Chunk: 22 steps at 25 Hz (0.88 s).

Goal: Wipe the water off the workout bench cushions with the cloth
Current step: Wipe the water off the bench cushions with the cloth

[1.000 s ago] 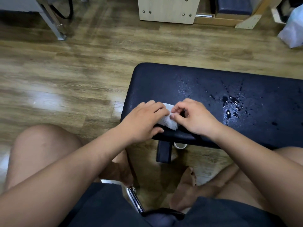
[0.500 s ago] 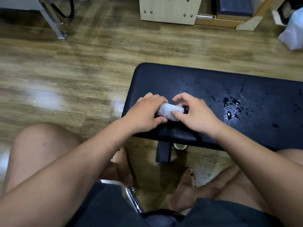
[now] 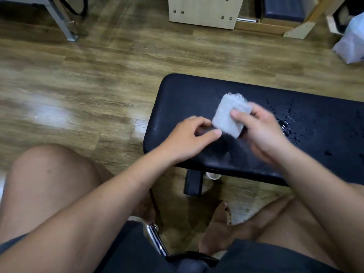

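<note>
The right hand (image 3: pixel 262 133) pinches the small folded white terry cloth (image 3: pixel 229 117) over the black padded vinyl bench cushion (image 3: pixel 187 99); the left hand (image 3: pixel 193 137), loosely curled beside it, grips nothing. Wiping seems not yet begun: next, press the cloth onto the spilled water droplets (image 3: pixel 286 126) to the right

The right hand (image 3: pixel 262 133) is blurring along its lower edge, its fingers hiding behind the cloth (image 3: pixel 229 117). Whether the left hand (image 3: pixel 189 138) is touching the cloth is not showing. The cushion (image 3: pixel 197 99) is running off the right edge, its leg (image 3: pixel 194 182) mostly hiding beneath. The bag (image 3: pixel 352 42), upper right, is being cropped.
</note>
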{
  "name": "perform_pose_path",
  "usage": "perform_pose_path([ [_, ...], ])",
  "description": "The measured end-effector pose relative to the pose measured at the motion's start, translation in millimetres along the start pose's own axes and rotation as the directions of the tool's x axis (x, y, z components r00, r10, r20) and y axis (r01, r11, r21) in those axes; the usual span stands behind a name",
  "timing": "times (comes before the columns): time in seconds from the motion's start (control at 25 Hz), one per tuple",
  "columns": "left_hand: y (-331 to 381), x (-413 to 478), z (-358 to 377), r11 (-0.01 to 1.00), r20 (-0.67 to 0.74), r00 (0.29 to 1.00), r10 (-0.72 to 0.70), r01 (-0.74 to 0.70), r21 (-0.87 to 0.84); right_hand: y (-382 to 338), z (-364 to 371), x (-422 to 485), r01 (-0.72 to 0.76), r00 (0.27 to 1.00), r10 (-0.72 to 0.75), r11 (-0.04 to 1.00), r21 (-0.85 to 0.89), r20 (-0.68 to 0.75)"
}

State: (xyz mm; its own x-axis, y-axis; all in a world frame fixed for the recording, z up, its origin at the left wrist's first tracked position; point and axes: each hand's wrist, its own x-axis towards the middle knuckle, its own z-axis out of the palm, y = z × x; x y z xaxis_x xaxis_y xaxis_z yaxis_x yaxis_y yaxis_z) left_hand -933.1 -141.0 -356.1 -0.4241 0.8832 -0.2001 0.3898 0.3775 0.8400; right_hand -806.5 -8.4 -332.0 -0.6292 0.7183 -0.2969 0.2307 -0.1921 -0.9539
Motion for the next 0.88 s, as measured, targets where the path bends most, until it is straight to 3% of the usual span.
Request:
perform_pose_path([
  [0.04, -3.8, 6.3, -10.3, 0.913, 0.066, 0.997, 0.025, -0.05, 0.405, -9.1, -12.1, 14.6, 0.13, 0.99, -0.141, 0.942, -0.31, -0.012],
  [0.08, -5.9, 13.3, -20.6, 0.716, 0.116, 0.993, -0.014, -0.071, 0.694, -18.9, -22.4, 30.7, 0.224, 0.966, -0.257, 0.771, -0.596, 0.03],
  [0.12, -5.9, 19.5, -28.1, 0.56, 0.148, 0.985, -0.088, -0.074, 0.825, -26.8, -29.5, 47.6, 0.271, 0.945, -0.31, 0.569, -0.776, 0.103],
  [0.16, -5.8, 25.7, -30.9, 0.487, 0.169, 0.97, -0.174, -0.064, 0.871, -31.2, -33.8, 64.9, 0.301, 0.932, -0.317, 0.4, -0.866, 0.177],
  [0.24, -5.1, 36.9, -27.0, 0.504, 0.202, 0.93, -0.308, -0.021, 0.864, -29.0, -32.7, 92.2, 0.313, 0.932, -0.237, 0.137, -0.94, 0.275],
  [0.28, -4.4, 41.5, -24.3, 0.521, 0.209, 0.918, -0.337, -0.004, 0.854, -24.4, -28.7, 98.1, 0.327, 0.93, -0.196, 0.055, -0.943, 0.311],
  [0.44, 0.2, 50.9, -20.1, 0.531, 0.229, 0.885, -0.407, 0.025, 0.847, 0.3, -29.4, 69.6, 0.399, 0.91, -0.124, 0.009, -0.917, 0.395],
  [0.56, -1.0, 55.6, -17.8, 0.525, 0.237, 0.877, -0.418, 0.02, 0.851, 13.3, -24.0, -5.4, 0.63, 0.776, -0.025, 0.083, -0.772, 0.631],
  [0.64, -1.8, 55.2, -16.9, 0.526, 0.239, 0.874, -0.424, 0.022, 0.85, 11.2, -19.8, -19.4, 0.667, 0.728, 0.095, 0.129, -0.734, 0.679],
  [0.76, -2.6, 56.7, -18.2, 0.542, 0.247, 0.87, -0.427, 0.028, 0.84, -2.3, -25.7, 56.1, 0.546, 0.834, 0.046, 0.072, -0.835, 0.549],
  [0.88, -2.5, 57.4, -17.9, 0.553, 0.254, 0.866, -0.431, 0.032, 0.832, -24.2, -37.8, 149.6, 0.316, 0.94, -0.149, 0.056, -0.947, 0.306],
])
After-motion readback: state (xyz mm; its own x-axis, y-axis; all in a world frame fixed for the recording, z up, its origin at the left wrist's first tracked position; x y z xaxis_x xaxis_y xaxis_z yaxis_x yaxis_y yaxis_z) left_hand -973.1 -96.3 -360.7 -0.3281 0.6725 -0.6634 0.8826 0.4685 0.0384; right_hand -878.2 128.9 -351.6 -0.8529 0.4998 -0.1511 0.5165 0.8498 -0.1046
